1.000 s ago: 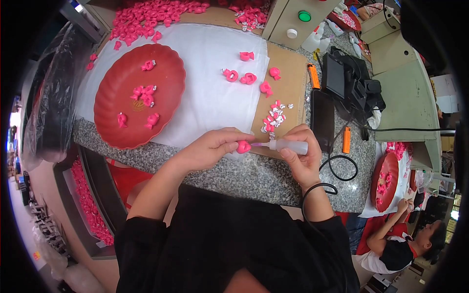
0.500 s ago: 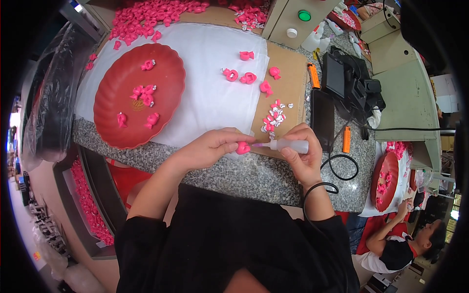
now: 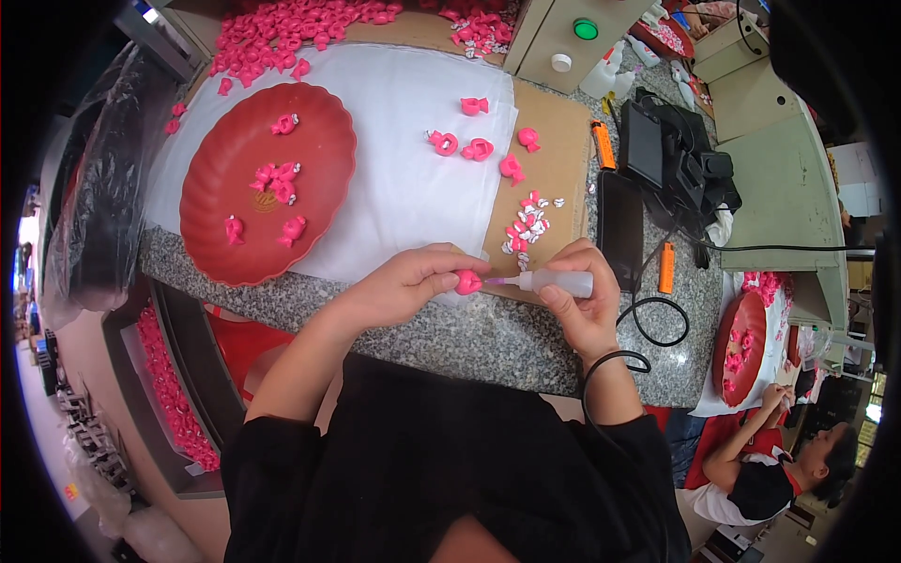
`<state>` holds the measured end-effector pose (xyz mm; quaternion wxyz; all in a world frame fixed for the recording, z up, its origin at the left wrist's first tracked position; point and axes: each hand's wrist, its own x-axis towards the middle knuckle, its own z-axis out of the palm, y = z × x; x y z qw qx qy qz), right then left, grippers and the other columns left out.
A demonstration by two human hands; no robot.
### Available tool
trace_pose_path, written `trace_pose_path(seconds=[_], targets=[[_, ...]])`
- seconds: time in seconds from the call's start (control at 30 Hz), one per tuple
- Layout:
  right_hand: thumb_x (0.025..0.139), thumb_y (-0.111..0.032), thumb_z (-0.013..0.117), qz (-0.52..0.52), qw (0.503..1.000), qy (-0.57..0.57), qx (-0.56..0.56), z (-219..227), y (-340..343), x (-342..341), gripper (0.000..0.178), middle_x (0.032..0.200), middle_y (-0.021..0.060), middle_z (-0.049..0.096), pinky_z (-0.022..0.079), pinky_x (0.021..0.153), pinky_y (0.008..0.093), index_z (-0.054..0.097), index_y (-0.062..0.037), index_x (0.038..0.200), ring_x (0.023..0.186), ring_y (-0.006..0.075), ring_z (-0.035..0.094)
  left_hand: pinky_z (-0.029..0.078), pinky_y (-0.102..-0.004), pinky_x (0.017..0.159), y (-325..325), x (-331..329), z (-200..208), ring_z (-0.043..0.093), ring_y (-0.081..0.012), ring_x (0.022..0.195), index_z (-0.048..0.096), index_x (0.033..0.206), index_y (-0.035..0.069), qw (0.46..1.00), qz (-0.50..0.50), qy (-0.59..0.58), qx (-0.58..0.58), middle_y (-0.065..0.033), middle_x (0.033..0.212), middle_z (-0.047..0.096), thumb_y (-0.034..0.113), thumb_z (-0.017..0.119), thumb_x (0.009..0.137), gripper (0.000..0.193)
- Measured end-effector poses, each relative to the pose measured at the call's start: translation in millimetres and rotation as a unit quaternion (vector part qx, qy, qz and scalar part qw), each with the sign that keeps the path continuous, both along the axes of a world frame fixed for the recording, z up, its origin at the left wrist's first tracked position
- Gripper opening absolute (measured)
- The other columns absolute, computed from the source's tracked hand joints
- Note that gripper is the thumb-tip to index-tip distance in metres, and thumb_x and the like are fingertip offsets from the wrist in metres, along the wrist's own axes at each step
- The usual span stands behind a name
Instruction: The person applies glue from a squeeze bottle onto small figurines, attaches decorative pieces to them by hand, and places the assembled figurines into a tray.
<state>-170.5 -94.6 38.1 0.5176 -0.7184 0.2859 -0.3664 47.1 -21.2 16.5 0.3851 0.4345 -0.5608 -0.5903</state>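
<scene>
Evidently, mid-frame, a pink moulded piece [image 3: 467,282] is pinched by the left hand [image 3: 409,281], a squeeze bottle [image 3: 561,282] gripped by the right hand [image 3: 584,298]; nozzle [image 3: 501,281] should be steadied, pressure light.

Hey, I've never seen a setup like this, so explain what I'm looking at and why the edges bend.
The camera is a wide fisheye worn on someone's head, looking down, so straight edges curve near the rim. There's no robot; these are the wearer's own bare hands. The left hand holds a small pink piece. The right hand holds a translucent squeeze bottle, its thin nozzle aimed at that piece. On the speckled stone worktop lie a white sheet, a red scalloped tray holding similar pieces, and brown cardboard with little pink and white parts.
</scene>
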Motion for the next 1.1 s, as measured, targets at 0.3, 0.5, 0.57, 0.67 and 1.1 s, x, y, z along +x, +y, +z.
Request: trace_pose_path(seconds=[0.3,0.5,0.57,0.67,1.1], targets=[[0.075,-0.009,0.063,-0.075,0.994,-0.066,0.054,-13,18,3,0.024,0.089,0.0072,0.046,0.041,0.070,0.0253,0.046,-0.0017,0.090,0.080,0.0142,0.048,0.043,-0.0237,0.078,9,-18,-8,0.052,-0.0119,0.090,0.054,0.093,0.001,0.978,0.186,0.092,0.000,-0.0055,0.096,0.050,-0.004,0.056,0.076,0.019],[0.079,-0.011,0.057,-0.078,0.996,-0.050,-0.003,-19,21,6,0.020,0.088,0.0072,0.043,0.045,0.063,0.0225,0.045,-0.0013,0.091,0.073,0.0132,0.050,0.043,-0.0251,0.079,11,-25,-16,0.051,-0.0127,0.091,0.050,0.084,0.001,0.968,0.245,0.007,-0.053,-0.0059,0.095,0.048,-0.009,0.059,0.071,0.019],[0.079,-0.010,0.057,-0.071,0.996,-0.043,-0.010,-19,22,7,0.020,0.088,0.0073,0.043,0.045,0.063,0.0225,0.045,-0.0013,0.091,0.074,0.0132,0.050,0.042,-0.0242,0.069,10,-29,-17,0.052,-0.0119,0.081,0.055,0.077,0.003,0.951,0.299,0.033,-0.068,-0.0045,0.085,0.053,0.001,0.065,0.069,0.013],[0.076,-0.006,0.061,-0.069,0.995,-0.069,0.029,-17,23,8,0.023,0.090,0.0088,0.045,0.041,0.070,0.0261,0.045,-0.0017,0.092,0.081,0.0154,0.048,0.041,-0.0252,0.069,8,-28,-18,0.051,-0.0132,0.079,0.055,0.075,0.003,0.949,0.300,0.000,-0.098,-0.0045,0.083,0.054,0.000,0.065,0.068,0.013],[0.070,-0.008,0.066,-0.062,0.978,0.011,-0.200,-14,21,7,0.026,0.081,0.0129,0.053,0.042,0.061,0.0285,0.048,-0.0012,0.088,0.070,0.0222,0.052,0.041,-0.0255,0.068,8,-31,-15,0.051,-0.0147,0.077,0.055,0.071,0.003,0.936,0.332,-0.037,-0.107,-0.0046,0.080,0.054,0.001,0.067,0.065,0.014]])
